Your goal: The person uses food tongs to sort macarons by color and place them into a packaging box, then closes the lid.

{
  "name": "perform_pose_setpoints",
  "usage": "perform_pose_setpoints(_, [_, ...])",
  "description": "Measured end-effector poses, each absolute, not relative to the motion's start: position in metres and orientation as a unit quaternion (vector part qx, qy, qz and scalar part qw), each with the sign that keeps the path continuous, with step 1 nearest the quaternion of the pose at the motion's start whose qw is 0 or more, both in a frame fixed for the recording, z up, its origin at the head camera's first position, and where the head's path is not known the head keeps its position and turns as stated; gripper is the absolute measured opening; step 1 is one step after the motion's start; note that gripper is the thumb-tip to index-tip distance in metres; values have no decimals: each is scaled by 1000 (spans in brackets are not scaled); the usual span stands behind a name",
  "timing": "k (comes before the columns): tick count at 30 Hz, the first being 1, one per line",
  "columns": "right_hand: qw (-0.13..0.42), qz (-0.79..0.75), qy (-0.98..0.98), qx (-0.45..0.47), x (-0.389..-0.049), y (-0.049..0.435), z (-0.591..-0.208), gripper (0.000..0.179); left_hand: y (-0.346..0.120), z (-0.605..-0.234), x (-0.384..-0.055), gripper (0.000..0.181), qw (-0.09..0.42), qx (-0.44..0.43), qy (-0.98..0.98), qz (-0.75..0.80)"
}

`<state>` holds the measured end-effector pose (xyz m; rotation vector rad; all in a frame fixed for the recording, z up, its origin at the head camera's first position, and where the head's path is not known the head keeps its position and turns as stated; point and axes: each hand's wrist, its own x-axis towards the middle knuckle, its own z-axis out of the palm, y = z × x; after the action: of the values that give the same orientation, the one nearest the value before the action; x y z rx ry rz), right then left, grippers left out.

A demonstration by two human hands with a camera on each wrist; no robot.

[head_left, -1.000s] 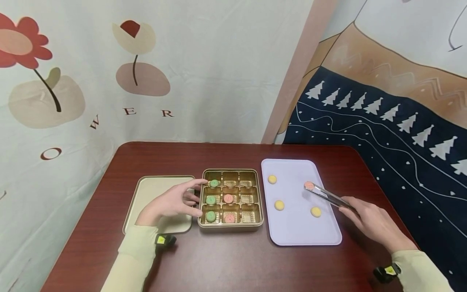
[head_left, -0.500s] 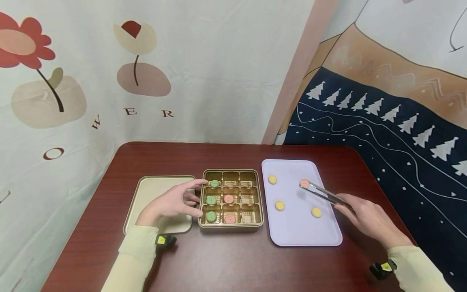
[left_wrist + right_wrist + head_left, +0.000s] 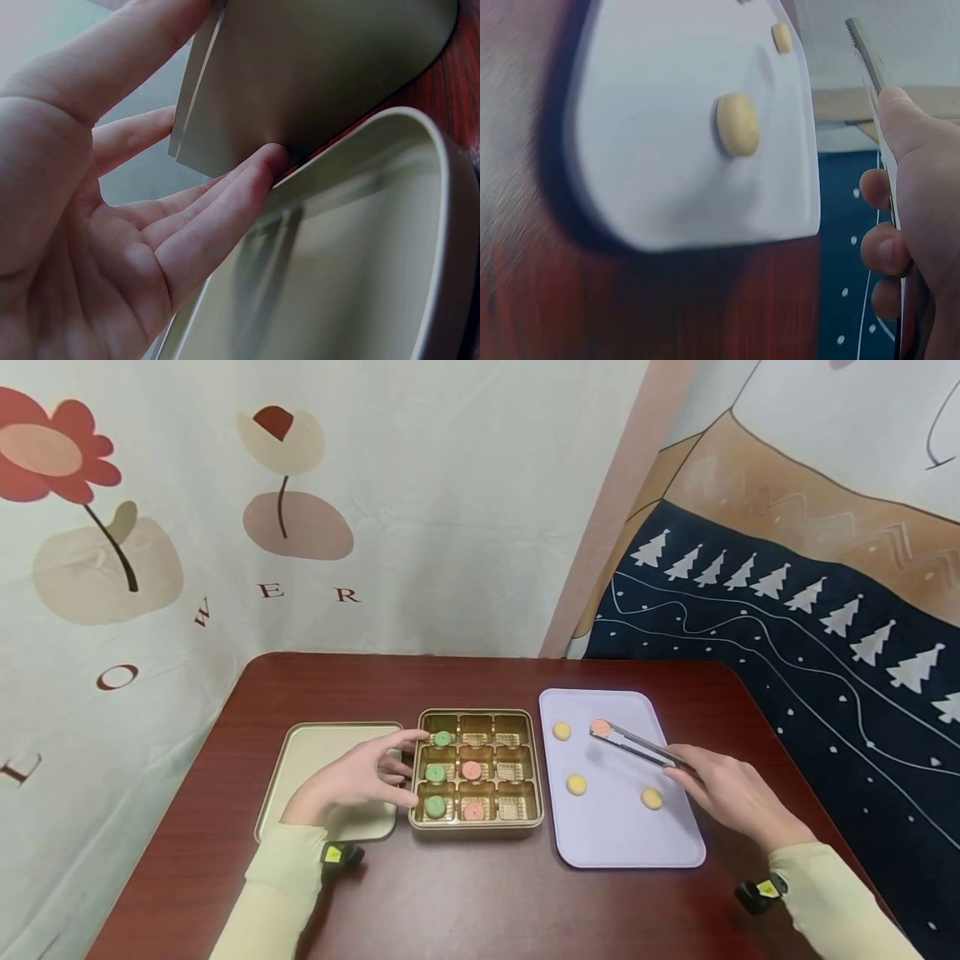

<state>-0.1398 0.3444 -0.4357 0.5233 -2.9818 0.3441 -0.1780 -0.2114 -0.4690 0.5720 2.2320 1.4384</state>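
My right hand (image 3: 727, 789) grips metal tongs (image 3: 643, 745) that pinch a small pink macaron (image 3: 600, 727) above the lilac tray (image 3: 626, 843). In the right wrist view, the fingers curl round the tongs' handle (image 3: 890, 161). Three yellow macarons (image 3: 576, 784) lie on that tray. To its left stands a gold tin (image 3: 476, 828) with a divided insert: green macarons (image 3: 435, 807) fill the left column, and pink ones (image 3: 471, 770) sit in the middle and front of the centre column. My left hand (image 3: 358, 777) rests with spread fingers against the tin's left side.
A shallow cream-gold lid (image 3: 318, 735) lies left of the tin, partly under my left hand and forearm. Everything stands on a dark red wooden table (image 3: 480, 902). Printed curtains (image 3: 450, 527) hang behind its far edge.
My right hand has carried the tongs and pink macaron leftward over the lilac tray, and slightly away from me. The left hand stays in place against the tin.
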Motion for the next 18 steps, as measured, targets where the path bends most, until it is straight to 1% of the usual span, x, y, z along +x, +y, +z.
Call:
perform_pose_setpoints(8, [36,124,-974,188,-154,319,-432,42,-211,-468,-177,101,212,206,799,523])
perform_pose_setpoints(18, [54,118,-962,241,-173,287,-433,41,-210,-466,-176,102,208,205,805,516])
